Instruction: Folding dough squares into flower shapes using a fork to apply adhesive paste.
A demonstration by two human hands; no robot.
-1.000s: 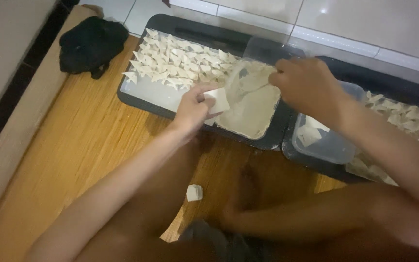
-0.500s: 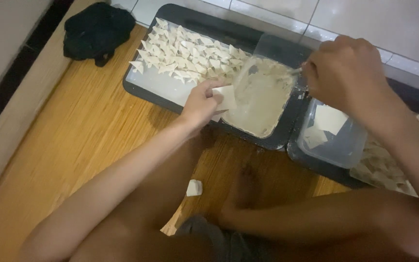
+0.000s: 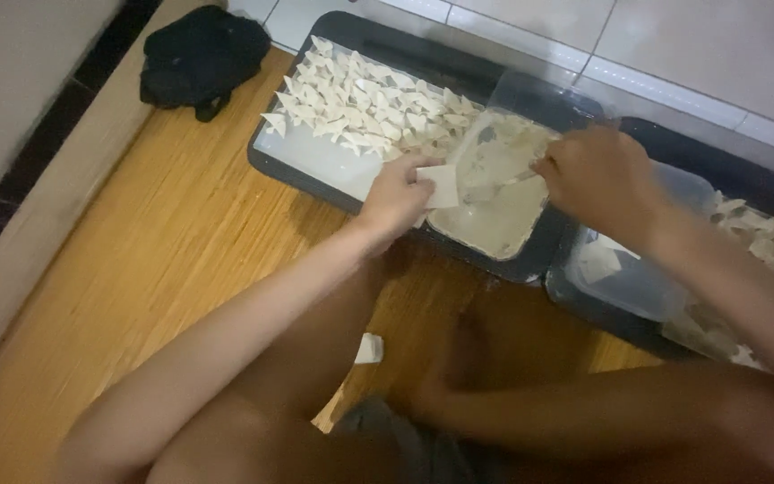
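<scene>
Head view: looking down at a person who is sitting on the floor with legs crossed
Left hand (image 3: 393, 199): it is holding a small white wrapper square (image 3: 442, 185), with the fingers pinching its near edge
Right hand (image 3: 604, 182): it is hovering over the clear tub of pale filling (image 3: 497, 193), with the fingers curled together around something thin; it is too blurry to say what
Wrapper square: it is lying flat, sticking out to the right from the left fingers, right at the left rim of the tub
Which way: the filling is sitting just to the right of the wrapper, between the two hands; the right hand is nearer to the filling, the left hand is nearer to the wrapper
Dark tray (image 3: 315, 166): it is sitting beyond the left hand, carrying many folded white triangles (image 3: 365, 108) in rows
Second clear tub (image 3: 624, 273): it is sitting to the right, under the right wrist, holding a few white squares
Another tray (image 3: 768, 233): it is showing more folded pieces at the far right
Floor: a yellow-brown woven mat (image 3: 136, 260) is lying under everything, with pale tiles beyond it
Other things: a black bag (image 3: 201, 58) is lying at the mat's far left corner, and a small white scrap (image 3: 368, 349) is lying near the knees
</scene>
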